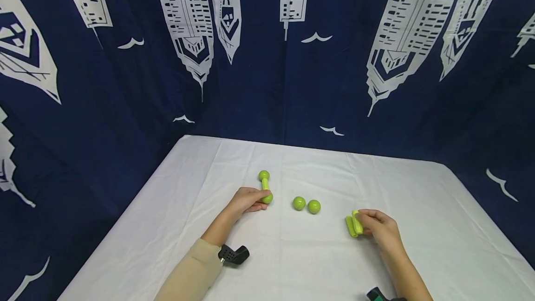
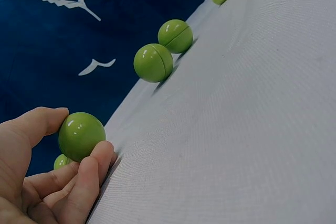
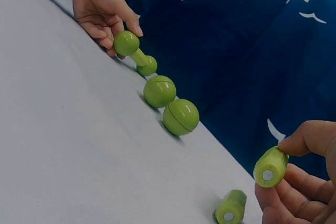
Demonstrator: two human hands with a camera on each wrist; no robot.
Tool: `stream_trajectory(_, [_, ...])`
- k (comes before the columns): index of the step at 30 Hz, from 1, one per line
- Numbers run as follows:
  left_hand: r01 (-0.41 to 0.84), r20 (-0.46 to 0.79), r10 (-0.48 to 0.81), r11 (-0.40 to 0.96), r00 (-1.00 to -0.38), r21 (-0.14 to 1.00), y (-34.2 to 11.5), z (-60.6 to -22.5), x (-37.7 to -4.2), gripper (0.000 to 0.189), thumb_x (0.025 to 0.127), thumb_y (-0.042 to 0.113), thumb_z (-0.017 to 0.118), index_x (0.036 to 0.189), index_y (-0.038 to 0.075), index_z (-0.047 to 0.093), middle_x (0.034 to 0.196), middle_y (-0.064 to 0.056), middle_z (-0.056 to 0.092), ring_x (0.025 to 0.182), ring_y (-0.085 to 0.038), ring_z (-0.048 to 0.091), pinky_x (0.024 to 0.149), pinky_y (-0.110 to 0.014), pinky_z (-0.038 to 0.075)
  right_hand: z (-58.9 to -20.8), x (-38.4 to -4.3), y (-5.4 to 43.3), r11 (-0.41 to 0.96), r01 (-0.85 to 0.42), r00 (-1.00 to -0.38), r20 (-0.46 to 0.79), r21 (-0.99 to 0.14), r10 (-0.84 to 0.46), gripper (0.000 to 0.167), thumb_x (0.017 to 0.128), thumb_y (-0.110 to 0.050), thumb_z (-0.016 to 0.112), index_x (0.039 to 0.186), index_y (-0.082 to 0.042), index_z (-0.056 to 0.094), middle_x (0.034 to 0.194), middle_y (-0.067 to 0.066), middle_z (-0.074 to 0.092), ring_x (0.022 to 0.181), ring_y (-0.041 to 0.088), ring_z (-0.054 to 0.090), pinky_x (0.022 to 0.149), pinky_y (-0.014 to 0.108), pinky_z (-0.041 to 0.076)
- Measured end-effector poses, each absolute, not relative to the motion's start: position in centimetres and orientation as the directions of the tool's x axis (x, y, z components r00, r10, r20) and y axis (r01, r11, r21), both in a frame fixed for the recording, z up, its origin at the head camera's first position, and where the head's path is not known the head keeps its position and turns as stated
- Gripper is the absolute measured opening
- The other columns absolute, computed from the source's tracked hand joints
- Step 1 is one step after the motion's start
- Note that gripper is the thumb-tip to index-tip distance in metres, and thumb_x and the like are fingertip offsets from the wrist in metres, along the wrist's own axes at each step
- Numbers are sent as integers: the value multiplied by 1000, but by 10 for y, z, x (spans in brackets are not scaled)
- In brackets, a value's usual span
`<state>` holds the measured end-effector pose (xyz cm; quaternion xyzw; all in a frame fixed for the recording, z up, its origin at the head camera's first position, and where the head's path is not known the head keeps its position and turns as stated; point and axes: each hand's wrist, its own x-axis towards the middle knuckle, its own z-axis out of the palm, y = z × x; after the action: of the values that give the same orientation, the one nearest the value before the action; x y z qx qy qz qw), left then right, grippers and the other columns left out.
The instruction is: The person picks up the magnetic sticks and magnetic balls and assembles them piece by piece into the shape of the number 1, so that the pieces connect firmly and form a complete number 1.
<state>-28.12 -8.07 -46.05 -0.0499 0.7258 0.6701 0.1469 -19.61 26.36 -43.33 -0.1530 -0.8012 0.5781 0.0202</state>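
Green dumbbell (image 1: 265, 184), a short rod with a ball at each end, is at the left-centre of the white-covered bench (image 1: 292, 259); your left hand (image 1: 246, 199) has its grip clamped on the nearer ball, thumb on one side and fingers on the other. Whether the far ball touches the cloth, you cannot tell. Between your hands lie a left loose ball (image 1: 298, 203) and a right loose ball (image 1: 314, 206), just beside each other. Your right hand (image 1: 381, 226) pinches one loose rod (image 3: 273, 163) near the second loose rod (image 3: 233, 203), which rests on the bench; each shows a pale round end face. Judging by this, you have one rod joined to two balls, while two rods and two balls look unjoined, so that joining seems only partly done.
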Motion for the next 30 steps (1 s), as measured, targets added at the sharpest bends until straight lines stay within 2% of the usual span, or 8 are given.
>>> stream_trajectory(10, [-265,-275,131,90,-952,960,-81,-462,-283,40,87,28,73,105,-7,66,72,-5,69,62,-8,67,62,-17,57,-427,-202,249,276,203,-964,-143,-940,224,39,91,-20,67,117,7,59,97,-1,62,80,10,56,68,21,53])
stream_trajectory(18, [-263,-273,128,91,-953,961,-81,-463,-284,38,87,28,74,103,-6,66,70,-4,69,61,-8,66,59,-17,56,-423,-209,228,253,192,-975,-155,-948,161,40,91,-19,68,118,8,57,90,1,57,77,13,52,67,22,52])
stream_trajectory(30, [-247,-258,140,90,-956,965,-82,-463,-282,39,87,27,73,103,-7,66,71,-5,68,62,-8,66,63,-18,57,-420,-215,208,174,158,-985,-142,-972,100,35,90,-15,68,115,8,59,88,-1,63,73,9,57,65,22,53])
